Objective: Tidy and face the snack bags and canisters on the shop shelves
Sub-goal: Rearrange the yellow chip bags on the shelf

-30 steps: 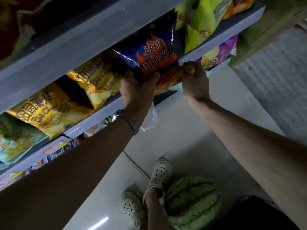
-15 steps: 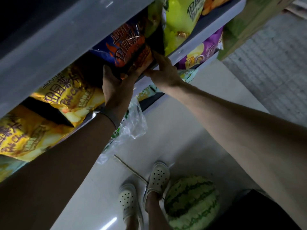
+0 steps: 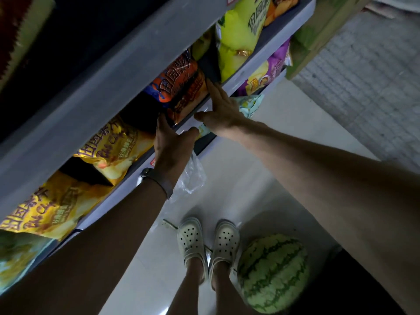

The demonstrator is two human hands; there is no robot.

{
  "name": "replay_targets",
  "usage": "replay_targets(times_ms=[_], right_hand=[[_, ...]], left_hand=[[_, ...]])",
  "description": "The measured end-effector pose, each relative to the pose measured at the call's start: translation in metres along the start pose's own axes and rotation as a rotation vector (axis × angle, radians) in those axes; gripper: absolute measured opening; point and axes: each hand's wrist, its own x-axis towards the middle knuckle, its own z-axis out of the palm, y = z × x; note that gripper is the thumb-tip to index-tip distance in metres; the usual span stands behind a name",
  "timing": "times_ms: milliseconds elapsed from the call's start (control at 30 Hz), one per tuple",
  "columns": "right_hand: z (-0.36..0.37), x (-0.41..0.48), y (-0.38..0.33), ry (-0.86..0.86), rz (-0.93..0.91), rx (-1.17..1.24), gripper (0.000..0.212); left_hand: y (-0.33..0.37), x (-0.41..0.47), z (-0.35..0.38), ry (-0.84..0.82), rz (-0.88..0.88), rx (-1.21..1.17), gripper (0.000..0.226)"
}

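Snack bag (image 3: pixel 181 87) — seemingly against right hand (image 3: pixel 221 110)

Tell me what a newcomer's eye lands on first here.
The blue-and-orange foil snack bag on the grey shelf, flanked by the left hand at its lower corner and the right hand flat against its side. Then the striped green watermelon on the pale floor beside the white perforated clogs.

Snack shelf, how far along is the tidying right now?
Done: the blue-orange bag stands on the shelf, front facing out. In hand: the left hand and right hand touch its sides with straight fingers, squaring it. Left: the yellow bags beside it lie tilted with dark gaps between them and likely need straightening.
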Motion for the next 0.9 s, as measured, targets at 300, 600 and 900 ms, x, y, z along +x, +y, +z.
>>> replay_targets(times_ms=[300,600,900], right_hand=[[-0.005,-0.024,0.007,0.098,-0.033,0.000,0.086],[-0.080,-0.031,0.067,0.231,0.007,-0.443,0.063],[-0.175,0.031,0.088,0.328,0.087,-0.418,0.067]], left_hand=[[0.008,-0.031,-0.017,-0.107,-0.020,0.146,0.091],[0.018,-0.057,0.022,-0.265,0.097,0.392,0.075],[0.107,0.020,0.090,-0.041,0.138,0.288,0.090]])
